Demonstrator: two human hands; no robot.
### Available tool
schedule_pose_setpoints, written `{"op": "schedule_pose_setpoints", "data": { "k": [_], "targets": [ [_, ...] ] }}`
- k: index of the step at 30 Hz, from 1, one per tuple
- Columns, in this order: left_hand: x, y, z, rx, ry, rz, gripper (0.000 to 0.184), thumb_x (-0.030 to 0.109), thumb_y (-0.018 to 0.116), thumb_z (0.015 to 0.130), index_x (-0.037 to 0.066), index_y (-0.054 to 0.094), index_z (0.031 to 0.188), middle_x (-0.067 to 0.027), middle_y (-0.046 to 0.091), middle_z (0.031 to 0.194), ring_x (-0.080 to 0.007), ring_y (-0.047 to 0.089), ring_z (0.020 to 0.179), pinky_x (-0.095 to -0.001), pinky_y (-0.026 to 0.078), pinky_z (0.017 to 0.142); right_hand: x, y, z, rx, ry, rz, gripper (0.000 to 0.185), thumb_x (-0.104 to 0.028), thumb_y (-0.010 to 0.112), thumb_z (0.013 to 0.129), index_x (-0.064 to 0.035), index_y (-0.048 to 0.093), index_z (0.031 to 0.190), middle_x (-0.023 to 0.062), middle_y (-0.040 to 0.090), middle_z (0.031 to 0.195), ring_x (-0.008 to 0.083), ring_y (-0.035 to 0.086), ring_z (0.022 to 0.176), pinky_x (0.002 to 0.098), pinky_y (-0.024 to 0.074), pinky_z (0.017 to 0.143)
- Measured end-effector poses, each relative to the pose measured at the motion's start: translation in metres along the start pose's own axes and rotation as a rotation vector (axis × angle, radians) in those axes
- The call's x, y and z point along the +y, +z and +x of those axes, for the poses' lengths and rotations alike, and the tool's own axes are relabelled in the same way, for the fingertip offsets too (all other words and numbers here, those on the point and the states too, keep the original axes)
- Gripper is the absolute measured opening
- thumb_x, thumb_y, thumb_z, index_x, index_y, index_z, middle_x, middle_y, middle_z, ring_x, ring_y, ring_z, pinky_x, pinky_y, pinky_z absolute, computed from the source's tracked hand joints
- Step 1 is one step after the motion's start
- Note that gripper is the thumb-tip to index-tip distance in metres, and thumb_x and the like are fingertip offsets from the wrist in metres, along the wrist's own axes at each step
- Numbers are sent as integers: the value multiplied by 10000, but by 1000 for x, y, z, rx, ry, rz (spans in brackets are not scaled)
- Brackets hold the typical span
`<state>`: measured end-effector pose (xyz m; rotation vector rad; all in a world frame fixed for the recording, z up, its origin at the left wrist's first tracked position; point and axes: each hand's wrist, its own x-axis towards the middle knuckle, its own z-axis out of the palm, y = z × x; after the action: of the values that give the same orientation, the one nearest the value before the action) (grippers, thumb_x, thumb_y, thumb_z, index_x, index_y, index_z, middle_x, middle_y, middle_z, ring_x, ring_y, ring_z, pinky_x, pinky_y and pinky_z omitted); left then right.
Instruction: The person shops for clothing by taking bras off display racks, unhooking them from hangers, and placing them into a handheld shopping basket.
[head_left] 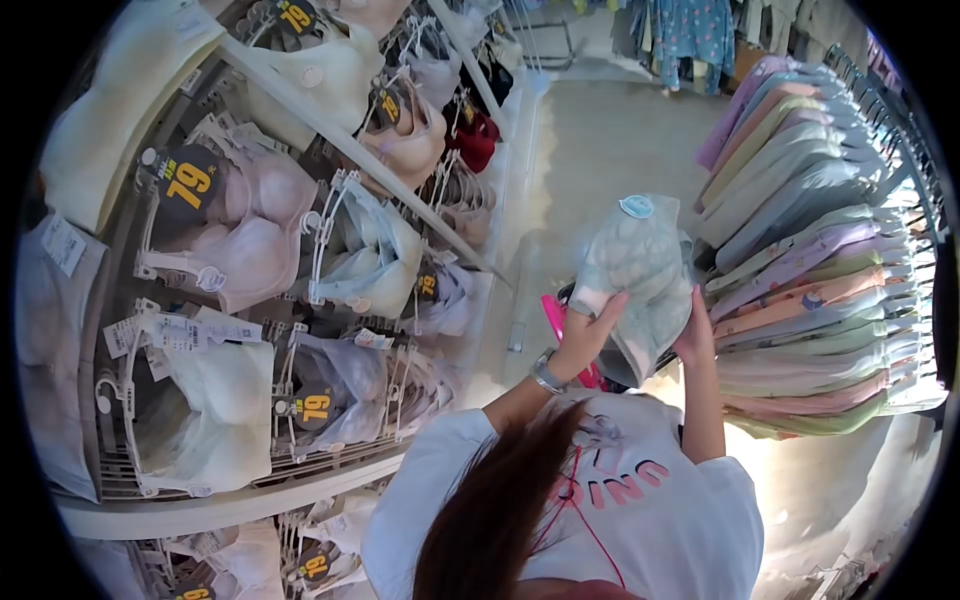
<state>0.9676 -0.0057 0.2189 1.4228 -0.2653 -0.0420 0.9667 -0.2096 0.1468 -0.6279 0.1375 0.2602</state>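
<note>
In front of my chest I hold a pale grey-green bra (640, 270) with a round light-blue tag (636, 207) at its far end. My left hand (592, 338), with a silver watch (547, 373) on the wrist, grips its left side, thumb on top. On the opposite edge my right hand (694, 328) has its fingers closed around the fabric. Some fingers of both hands are hidden behind the bra. A bright pink object (553, 318) shows beside and below my left hand; its kind is unclear.
To the left, racks of bras (265, 215) on clear hangers carry dark "79" price signs (187, 186). A rail of pastel garments (800, 270) stands close to my right hand. Pale floor (600, 130) runs between them, with hanging clothes (693, 40) at the far end.
</note>
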Motion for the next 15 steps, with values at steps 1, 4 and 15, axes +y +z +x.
{"op": "schedule_pose_setpoints", "data": {
  "k": [1,4,15],
  "targets": [
    [-3,-7,-8,-27,-38,-33,349,71,606,882,10,502,1210,-41,554,1173,-105,510,1043,-261,418,891,-6,6,-5,0,7,-55,596,-390,474,941,-50,315,1404,142,423,1382,270,430,1254,389,344,1044],
    [-7,-27,-26,-45,-132,-107,490,171,620,879,70,384,1296,-74,478,1276,-148,502,1072,-312,415,913,-20,5,-15,71,-106,-200,649,-140,604,831,-37,322,1406,132,572,1156,221,566,1053,343,443,929],
    [-60,-41,2,-745,-703,-1245,854,731,317,842,28,392,1321,-196,551,1214,-278,517,1156,-417,411,961,-62,33,-40,-27,-117,-221,806,58,650,651,-21,341,1392,47,571,820,109,559,729,214,446,671]
  ]
}}
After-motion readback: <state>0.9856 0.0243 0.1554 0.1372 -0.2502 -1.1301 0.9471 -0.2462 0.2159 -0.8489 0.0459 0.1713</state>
